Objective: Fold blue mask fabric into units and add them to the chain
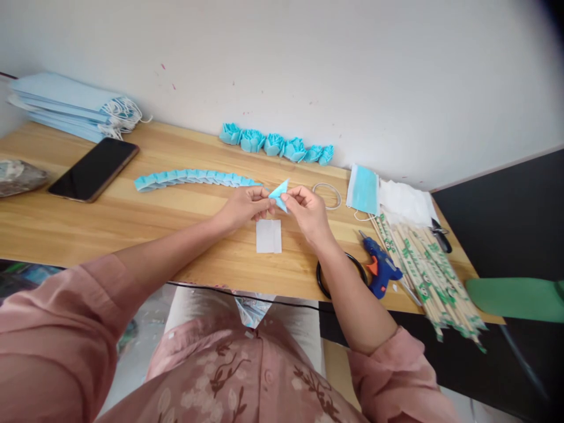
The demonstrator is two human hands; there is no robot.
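Observation:
Between my hands is a small folded piece of light-blue mask fabric (278, 192) with pointed corners. My left hand (247, 205) pinches its left side, and my right hand (306, 212) pinches its right edge. Just below them a white fabric square (268, 236) lies flat on the wooden table (189, 241). To the left, a curved row of overlapping folded blue pieces (189, 177) runs up close to my left hand. Several blue fabric flowers (274, 144) stand in a line by the wall.
At the back left lie stacked blue masks (66, 103) and a phone (94, 169). On the right are a metal ring (328, 195), a single mask (363, 189), white fabric (405, 201), a blue glue gun (381, 267), a coiled black cable (320, 276) and wrapped chopsticks (434, 276).

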